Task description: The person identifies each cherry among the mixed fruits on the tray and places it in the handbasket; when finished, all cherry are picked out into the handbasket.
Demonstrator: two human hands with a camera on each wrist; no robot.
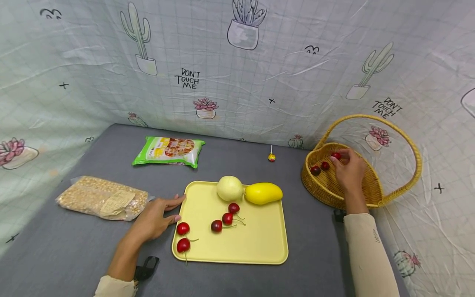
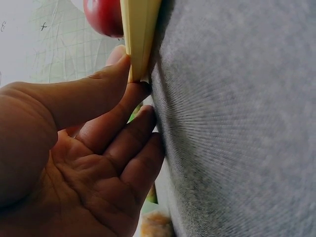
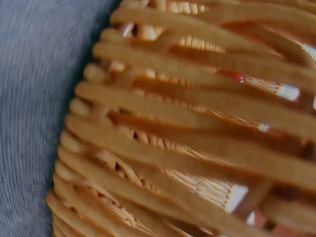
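Red cherry [image 1: 336,156] pinched between thumb and fingers of right hand [image 1: 349,170], grip closed on it, over wicker basket [image 1: 309,186] at right; two dark cherries [image 1: 315,170] contained there, left of hand. Left rim of yellow tray [image 1: 256,251] touched by left hand [image 1: 156,218], grip loose, fingers nearly straight. Five stemmed cherries [image 1: 227,218], pale round fruit [image 1: 229,189] and yellow mango [image 1: 264,193] held on tray; lollipop [image 1: 271,157] placed beyond on tabletop [image 1: 237,161].

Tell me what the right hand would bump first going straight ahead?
Probably the wicker basket's far wall, just past the cherry the right hand holds, but depth is unclear.
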